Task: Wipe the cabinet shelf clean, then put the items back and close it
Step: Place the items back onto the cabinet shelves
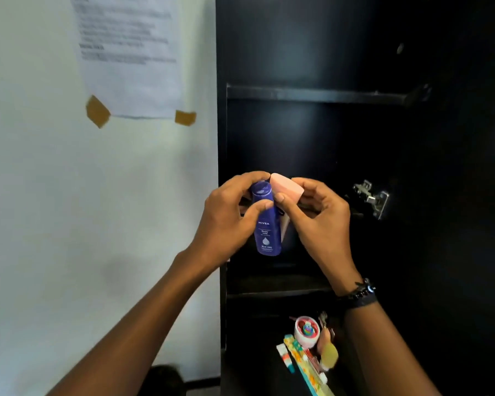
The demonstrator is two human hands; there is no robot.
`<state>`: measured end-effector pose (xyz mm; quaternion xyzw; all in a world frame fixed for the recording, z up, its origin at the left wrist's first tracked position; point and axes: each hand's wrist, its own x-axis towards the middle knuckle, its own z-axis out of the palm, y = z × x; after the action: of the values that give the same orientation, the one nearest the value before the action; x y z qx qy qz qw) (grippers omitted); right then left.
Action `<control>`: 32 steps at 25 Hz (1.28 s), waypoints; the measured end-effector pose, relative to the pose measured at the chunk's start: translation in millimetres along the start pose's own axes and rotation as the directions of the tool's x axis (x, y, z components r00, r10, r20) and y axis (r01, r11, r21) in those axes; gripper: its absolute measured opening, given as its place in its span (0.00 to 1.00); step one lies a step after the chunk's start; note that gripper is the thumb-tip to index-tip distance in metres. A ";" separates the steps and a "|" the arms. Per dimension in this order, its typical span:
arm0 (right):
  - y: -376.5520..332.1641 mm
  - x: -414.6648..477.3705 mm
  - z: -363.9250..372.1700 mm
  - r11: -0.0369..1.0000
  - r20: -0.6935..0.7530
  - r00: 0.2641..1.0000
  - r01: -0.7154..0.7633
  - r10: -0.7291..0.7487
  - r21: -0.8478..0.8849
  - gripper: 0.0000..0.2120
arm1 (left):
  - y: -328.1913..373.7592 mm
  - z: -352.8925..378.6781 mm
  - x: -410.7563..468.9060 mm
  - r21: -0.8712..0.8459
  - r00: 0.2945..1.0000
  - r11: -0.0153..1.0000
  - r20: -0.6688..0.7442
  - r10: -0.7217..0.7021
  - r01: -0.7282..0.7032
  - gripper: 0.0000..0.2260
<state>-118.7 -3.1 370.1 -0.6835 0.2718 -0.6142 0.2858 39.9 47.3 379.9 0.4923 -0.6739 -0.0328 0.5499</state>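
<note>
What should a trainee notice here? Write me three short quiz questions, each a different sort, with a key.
1. True or false: the left hand grips the blue bottle upright, cap at the top.
2. What does the right hand hold? A) a pink block; B) a white cloth; C) a spray can.
3. Fill in: the cabinet is ____ (open or closed).

Key: 1 true. 2 A. 3 open: its dark shelves show.
</note>
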 end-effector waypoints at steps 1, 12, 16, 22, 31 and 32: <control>-12.9 13.5 1.2 0.999 -0.010 0.999 0.036 -0.036 0.000 0.16 | 9.6 -11.3 14.9 0.015 0.999 0.999 -0.003 0.035 -0.035 0.20; -131.8 171.5 -0.8 0.954 -0.188 0.935 0.288 -0.299 -0.086 0.14 | 115.4 -82.2 181.7 0.204 0.961 0.950 -0.094 0.259 -0.236 0.14; -135.2 217.0 2.2 0.927 -0.245 0.902 0.306 -0.356 -0.218 0.11 | 119.9 -89.4 229.1 0.257 0.959 0.947 -0.154 0.239 -0.195 0.17; -111.6 247.4 11.9 0.910 -0.246 0.908 0.252 -0.340 -0.329 0.11 | 100.3 -72.6 267.2 0.461 0.927 0.882 -0.281 0.249 -0.097 0.18; -72.6 256.4 38.8 0.896 -0.058 0.966 0.209 -0.251 -0.393 0.13 | 80.1 -56.6 284.4 0.629 0.935 0.777 -0.297 0.195 0.038 0.14; -65.8 253.0 42.0 0.894 -0.043 0.971 0.197 -0.233 -0.402 0.13 | 79.0 -54.7 284.4 0.643 0.937 0.765 -0.291 0.194 0.041 0.13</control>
<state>-50.8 -138.2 587.5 -0.7245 0.3252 -0.6047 0.0599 58.1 -83.9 649.2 0.6197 -0.5587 0.3071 0.4578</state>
